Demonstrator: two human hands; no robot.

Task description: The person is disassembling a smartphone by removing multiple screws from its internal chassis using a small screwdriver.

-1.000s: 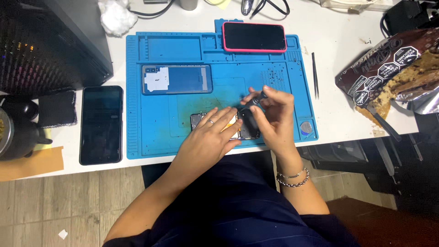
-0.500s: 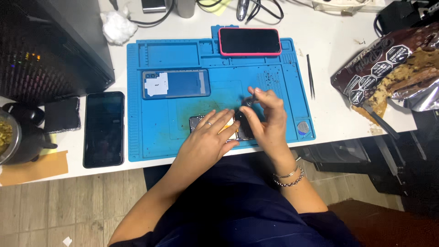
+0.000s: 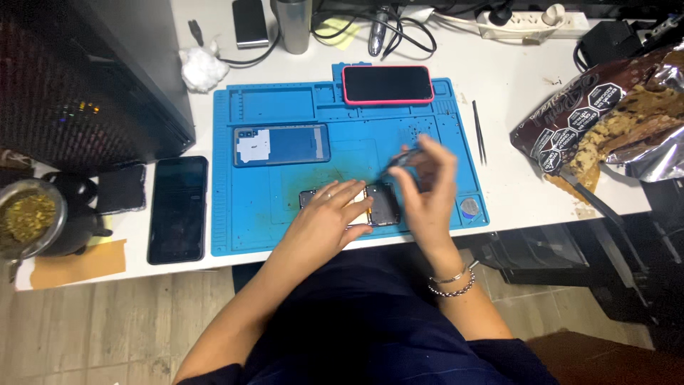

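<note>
The left hand (image 3: 324, 217) is pressing flat on the opened phone (image 3: 381, 205); the right hand (image 3: 426, 189) is pinching blurred tweezers (image 3: 400, 158) above the blue repair mat (image 3: 263, 192).

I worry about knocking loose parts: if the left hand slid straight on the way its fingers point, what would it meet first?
Likely the right hand. The left hand rests on the opened phone, fingers pointing right across it, though relative height is hard to judge.
</note>
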